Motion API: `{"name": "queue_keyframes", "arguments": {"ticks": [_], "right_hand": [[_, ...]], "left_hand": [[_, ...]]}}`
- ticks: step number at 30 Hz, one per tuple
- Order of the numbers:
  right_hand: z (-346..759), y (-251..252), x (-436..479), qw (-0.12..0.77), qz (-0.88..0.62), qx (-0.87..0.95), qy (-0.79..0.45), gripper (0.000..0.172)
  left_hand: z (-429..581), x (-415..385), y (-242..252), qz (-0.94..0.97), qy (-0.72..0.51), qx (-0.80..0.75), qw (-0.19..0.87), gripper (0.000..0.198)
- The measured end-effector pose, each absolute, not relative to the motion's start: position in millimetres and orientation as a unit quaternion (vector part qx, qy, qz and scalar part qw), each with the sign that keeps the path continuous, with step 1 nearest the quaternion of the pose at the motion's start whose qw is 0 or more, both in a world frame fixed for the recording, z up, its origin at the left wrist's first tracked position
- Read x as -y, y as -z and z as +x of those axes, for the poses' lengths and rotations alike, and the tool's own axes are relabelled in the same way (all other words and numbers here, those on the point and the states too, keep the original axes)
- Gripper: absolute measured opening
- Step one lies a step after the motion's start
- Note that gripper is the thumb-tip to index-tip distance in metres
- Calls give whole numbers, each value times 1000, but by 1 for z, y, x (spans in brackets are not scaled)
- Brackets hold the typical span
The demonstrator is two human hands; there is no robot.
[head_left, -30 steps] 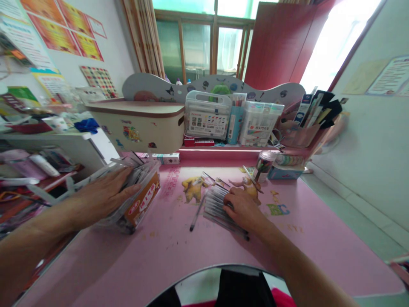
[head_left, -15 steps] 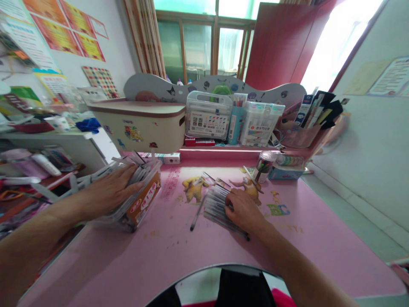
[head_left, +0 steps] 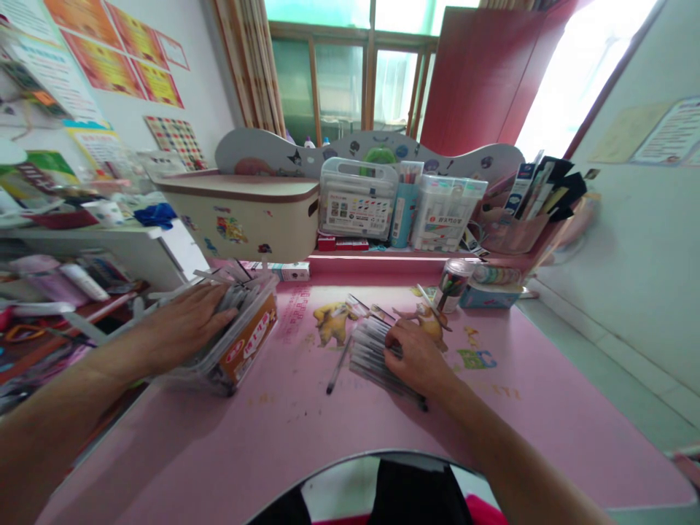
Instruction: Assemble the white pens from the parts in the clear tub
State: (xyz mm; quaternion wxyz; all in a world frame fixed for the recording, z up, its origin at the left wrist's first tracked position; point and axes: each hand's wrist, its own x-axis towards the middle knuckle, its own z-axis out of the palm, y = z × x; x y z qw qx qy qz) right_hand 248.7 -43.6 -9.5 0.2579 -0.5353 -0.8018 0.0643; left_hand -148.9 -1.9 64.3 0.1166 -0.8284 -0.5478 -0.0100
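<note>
My left hand (head_left: 183, 324) lies flat, fingers stretched out, on top of a clear box with an orange label (head_left: 240, 348) packed with wrapped pens, at the desk's left side. My right hand (head_left: 414, 356) rests palm down on a loose row of pens (head_left: 372, 348) in the middle of the pink desk (head_left: 306, 437), its fingers curled over them. One single pen (head_left: 337, 364) lies apart just left of the row.
A cream storage box (head_left: 246, 215), clear marker cases (head_left: 356, 198) and a pen holder stand on the raised shelf behind. A small jar (head_left: 453, 283) and tape rolls sit at the right. Cluttered shelves fill the left; a white wall bounds the right.
My left hand has slid a little back along the top of the pen box. My right hand stays on the row of pens, barely shifted.
</note>
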Motion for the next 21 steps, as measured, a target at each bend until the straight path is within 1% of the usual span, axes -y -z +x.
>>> {"name": "queue_keyframes", "arguments": {"ticks": [5,10,13,16,19,21], "right_hand": [[248,8,44,265,-534,800,-62,8],[247,9,44,272,-533,798,-69,9],[248,10,43,276,-530,798,-69,9],[249,11,42,283,-522,802,-67,9],[248,12,42,287,-517,804,-66,9],[248,12,42,290,-515,804,-66,9]], "left_hand": [[-151,9,-65,-829,-25,548,109,41],[-154,16,-56,-813,-15,569,124,41],[-155,17,-54,-826,-29,545,141,39],[-150,19,-54,-816,-41,556,152,35],[-138,27,-57,-807,-41,567,161,34],[-128,35,-59,-796,-19,583,164,34]]}}
